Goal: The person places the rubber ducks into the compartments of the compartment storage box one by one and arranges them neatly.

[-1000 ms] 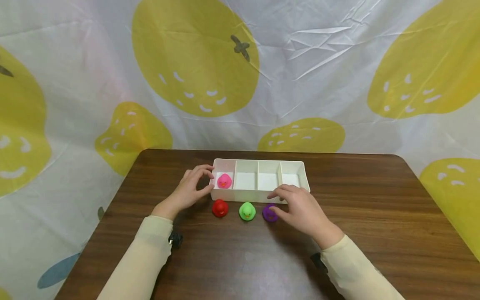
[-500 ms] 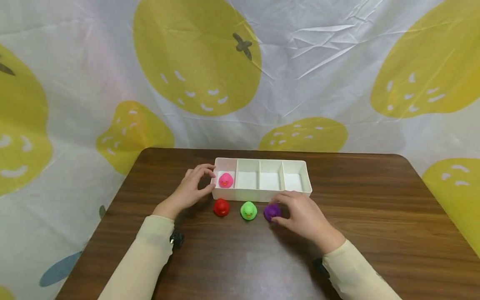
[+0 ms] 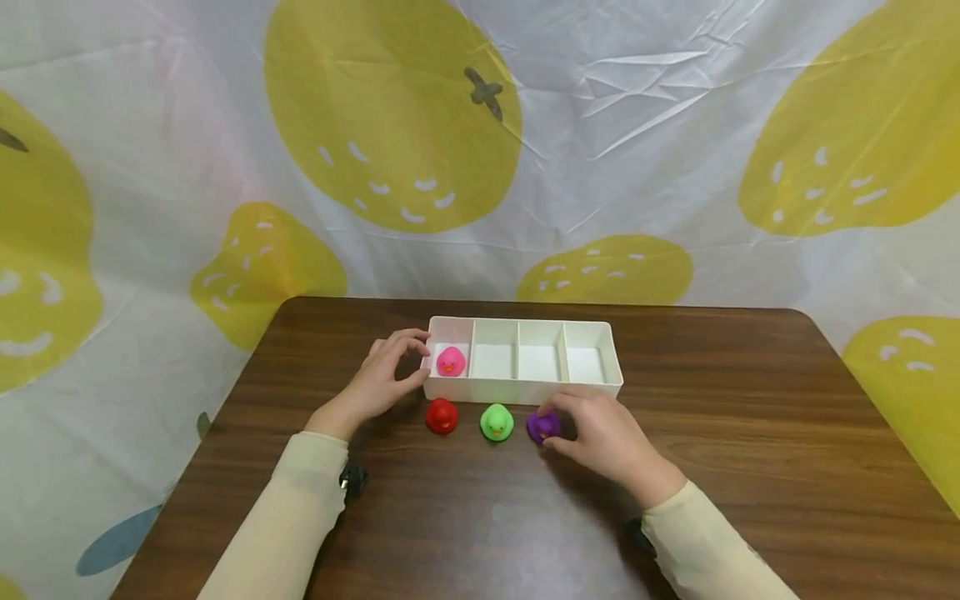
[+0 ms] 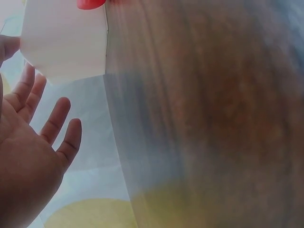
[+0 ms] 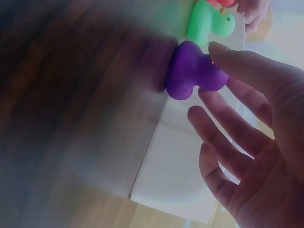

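Note:
In the head view a white tray [image 3: 517, 390] with several compartments lies on the table. A pink rubber duck [image 3: 451, 362] sits in its leftmost compartment. My left hand [image 3: 378, 379] rests its fingertips against the tray's left end, fingers loosely bent. In front of the tray a red duck [image 3: 442, 416], a green duck [image 3: 497, 423] and a purple duck [image 3: 542, 427] stand in a row. My right hand [image 3: 600, 433] holds the purple duck's head between thumb and fingers; the right wrist view shows the purple duck [image 5: 190, 71] upright on the table, the other fingers spread.
The dark wooden table [image 3: 750, 400] reaches back to a hanging cloth [image 3: 637, 150] with a yellow fruit print. Along the row, the green duck is the nearest neighbour of the purple one. The tray's front wall stands just behind the ducks.
My right hand has come down and closed its thumb and fingers around the purple duck. The left hand has stayed at the tray's end.

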{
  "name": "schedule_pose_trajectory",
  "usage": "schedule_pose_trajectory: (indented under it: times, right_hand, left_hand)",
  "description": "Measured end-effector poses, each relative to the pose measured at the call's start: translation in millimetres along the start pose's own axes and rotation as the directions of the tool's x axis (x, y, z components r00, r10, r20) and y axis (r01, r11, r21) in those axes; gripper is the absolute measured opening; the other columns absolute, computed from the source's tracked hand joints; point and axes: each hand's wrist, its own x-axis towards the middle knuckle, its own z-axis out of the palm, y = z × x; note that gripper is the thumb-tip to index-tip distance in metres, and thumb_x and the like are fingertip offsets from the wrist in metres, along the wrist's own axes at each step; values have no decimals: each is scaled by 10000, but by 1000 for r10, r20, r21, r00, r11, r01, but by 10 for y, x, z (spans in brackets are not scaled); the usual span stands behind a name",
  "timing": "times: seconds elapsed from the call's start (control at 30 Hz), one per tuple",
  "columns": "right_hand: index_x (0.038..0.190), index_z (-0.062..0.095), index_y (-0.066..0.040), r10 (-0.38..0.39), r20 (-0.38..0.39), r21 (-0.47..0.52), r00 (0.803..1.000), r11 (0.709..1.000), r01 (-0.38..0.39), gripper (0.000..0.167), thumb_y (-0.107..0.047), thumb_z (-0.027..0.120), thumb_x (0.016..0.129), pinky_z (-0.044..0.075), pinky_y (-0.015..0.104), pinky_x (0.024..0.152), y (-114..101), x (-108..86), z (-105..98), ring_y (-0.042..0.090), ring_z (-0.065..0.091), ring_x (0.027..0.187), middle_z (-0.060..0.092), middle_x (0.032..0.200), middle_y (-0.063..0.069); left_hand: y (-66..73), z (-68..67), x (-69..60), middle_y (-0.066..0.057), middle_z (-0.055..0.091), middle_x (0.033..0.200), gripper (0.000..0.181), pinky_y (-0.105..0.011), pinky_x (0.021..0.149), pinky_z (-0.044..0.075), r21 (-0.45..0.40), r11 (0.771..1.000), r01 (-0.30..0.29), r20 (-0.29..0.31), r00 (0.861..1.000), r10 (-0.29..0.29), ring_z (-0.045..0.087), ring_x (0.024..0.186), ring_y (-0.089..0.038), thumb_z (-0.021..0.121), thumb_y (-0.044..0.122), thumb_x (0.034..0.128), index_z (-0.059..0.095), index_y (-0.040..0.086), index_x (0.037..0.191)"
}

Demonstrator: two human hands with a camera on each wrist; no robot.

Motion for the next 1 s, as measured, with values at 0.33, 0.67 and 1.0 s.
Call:
schedule_pose_trajectory:
  times: [0.33, 0.67, 1.0]
  right_hand:
    - [996, 741, -192, 8, -31, -14, 999, 1000, -9, 297, -190, 910, 752, 572, 398, 847, -16, -10, 22, 146, 707, 947, 750, 968, -67]
    - [995, 742, -197, 4, -49, -30, 999, 1000, -5, 284, -183, 892, 755, 570, 385, 796, -23, -17, 32, 130, 705, 913, 748, 950, -75]
    - [1028, 748, -214, 11, -41, 2, 999, 1000, -11, 271, -219, 875, 789, 575, 390, 807, -52, 0, -19, 152, 726, 913, 760, 964, -86]
  left_hand:
    - [-10, 22, 13, -90, 526, 1513, 245, -523, 1049, 412, 0, 1000, 0, 3, 1000, 0, 486, 1252, -396, 722, 170, 952, 613, 106, 1162]
    - [0, 12, 11, -92, 516, 1520, 248, -540, 1057, 415, -1, 1000, 11, 14, 1000, -11, 471, 1272, -399, 715, 185, 955, 607, 121, 1168]
    - [-16, 17, 13, -84, 513, 1519, 248, -548, 1058, 405, -6, 1000, 10, 13, 1000, -10, 460, 1285, -386, 718, 182, 954, 603, 133, 1168]
